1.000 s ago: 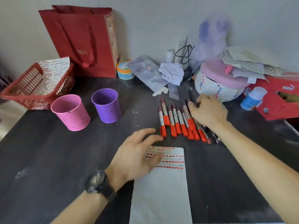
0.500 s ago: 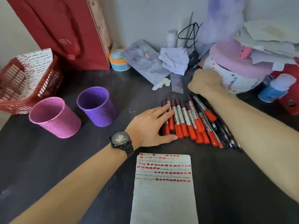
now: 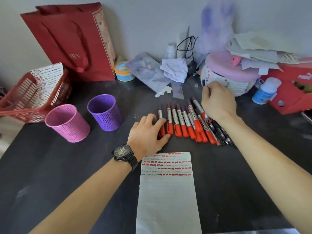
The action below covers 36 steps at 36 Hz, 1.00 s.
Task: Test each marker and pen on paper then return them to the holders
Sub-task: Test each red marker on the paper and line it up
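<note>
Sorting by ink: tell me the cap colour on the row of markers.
Orange-red caps on the white-barrelled markers, seen clearly in the head view.

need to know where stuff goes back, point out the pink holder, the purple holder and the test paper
pink holder [image 3: 72, 130]: head view, on its perforated side wall
purple holder [image 3: 109, 119]: head view, on its perforated front wall
test paper [image 3: 168, 200]: head view, on the blank lower part of the sheet

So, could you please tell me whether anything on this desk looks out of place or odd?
Both holders, pink and purple, look empty, while the red markers lie loose on the table. A crumpled tissue sits by the wall.
</note>
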Available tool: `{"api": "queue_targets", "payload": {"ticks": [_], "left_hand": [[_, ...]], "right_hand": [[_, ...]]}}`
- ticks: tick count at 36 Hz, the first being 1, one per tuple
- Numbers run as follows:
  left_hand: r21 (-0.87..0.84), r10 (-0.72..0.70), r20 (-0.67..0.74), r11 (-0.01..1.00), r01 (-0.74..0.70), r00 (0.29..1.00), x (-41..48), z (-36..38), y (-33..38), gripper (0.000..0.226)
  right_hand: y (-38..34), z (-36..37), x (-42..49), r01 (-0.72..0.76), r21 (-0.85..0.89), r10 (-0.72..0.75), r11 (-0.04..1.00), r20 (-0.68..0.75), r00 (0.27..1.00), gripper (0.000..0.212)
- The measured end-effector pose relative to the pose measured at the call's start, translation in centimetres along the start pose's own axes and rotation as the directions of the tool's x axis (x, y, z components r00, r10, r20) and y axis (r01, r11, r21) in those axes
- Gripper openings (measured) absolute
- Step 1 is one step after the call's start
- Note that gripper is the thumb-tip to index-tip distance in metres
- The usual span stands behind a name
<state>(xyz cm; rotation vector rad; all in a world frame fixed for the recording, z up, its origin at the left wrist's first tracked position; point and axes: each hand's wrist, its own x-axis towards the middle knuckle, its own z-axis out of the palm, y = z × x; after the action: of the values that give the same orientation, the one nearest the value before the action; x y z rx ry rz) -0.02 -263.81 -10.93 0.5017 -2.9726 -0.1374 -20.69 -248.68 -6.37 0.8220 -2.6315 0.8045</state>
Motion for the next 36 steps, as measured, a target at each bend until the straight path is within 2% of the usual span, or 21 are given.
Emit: {"api": "queue_targets", "payload": {"ticks": [4, 10, 12, 16, 20, 25, 27, 30, 33, 36], "left_hand": [[-0.015, -0.071, 0.09, 0.997, 0.072, 0.993, -0.7, -0.9, 0.2, 0.05], [-0.213, -0.25, 0.252, 0.928, 0.305, 0.935, -1.4, -2.6, 0.0, 0.034], [-0.365, -0.261, 0.226, 0.87, 0.33, 0.938, -2.0, -2.9, -0.4, 0.032], [-0.647, -0.342, 0.076, 0.698, 0.308, 0.936, -4.7, -3.1, -0.7, 0.032], [-0.776, -0.471, -0.01, 0.56, 0.29, 0.882, -9.1, -2.7, -0.7, 0.038], [-0.848, -0.559, -0.094, 0.478, 0.228, 0.824, -14.4, -1.1, -0.7, 0.032], [-0.864, -0.572, -0.099, 0.455, 0.215, 0.815, -16.2, -0.5, -0.5, 0.032], [-0.844, -0.569, -0.135, 0.495, 0.206, 0.811, -18.2, 0.2, -0.2, 0.029], [-0.82, -0.576, -0.173, 0.533, 0.206, 0.799, -19.0, 0.4, -0.3, 0.028], [-0.832, -0.605, -0.178, 0.513, 0.209, 0.776, -18.7, 0.5, -0.3, 0.023]], "right_hand": [[0.9, 0.3, -1.6, -0.039, -0.135, 0.061, 0.99, 0.164, 0.984, 0.028], [0.4, 0.1, -3.6, -0.073, -0.044, 0.082, 0.996, 0.222, 0.972, 0.033], [0.0, -0.1, -5.0, -0.053, -0.055, 0.064, 0.997, 0.224, 0.972, 0.033], [-0.3, -0.6, -8.9, 0.078, -0.066, -0.065, 0.995, 0.182, 0.981, 0.033], [-1.2, -1.8, -14.5, 0.106, 0.088, -0.118, 0.99, 0.144, 0.982, 0.031], [-1.9, -3.1, -21.9, 0.171, 0.161, -0.195, 0.972, 0.147, 0.97, 0.038], [-2.0, -3.3, -24.1, 0.195, 0.162, -0.218, 0.967, 0.138, 0.966, 0.045], [-1.8, -3.4, -26.1, 0.221, 0.103, -0.237, 0.97, 0.186, 0.953, 0.051], [-1.1, -3.7, -26.9, 0.234, 0.065, -0.243, 0.97, 0.244, 0.939, 0.051], [-0.2, -3.7, -27.1, 0.22, 0.082, -0.234, 0.972, 0.274, 0.933, 0.05]]}}
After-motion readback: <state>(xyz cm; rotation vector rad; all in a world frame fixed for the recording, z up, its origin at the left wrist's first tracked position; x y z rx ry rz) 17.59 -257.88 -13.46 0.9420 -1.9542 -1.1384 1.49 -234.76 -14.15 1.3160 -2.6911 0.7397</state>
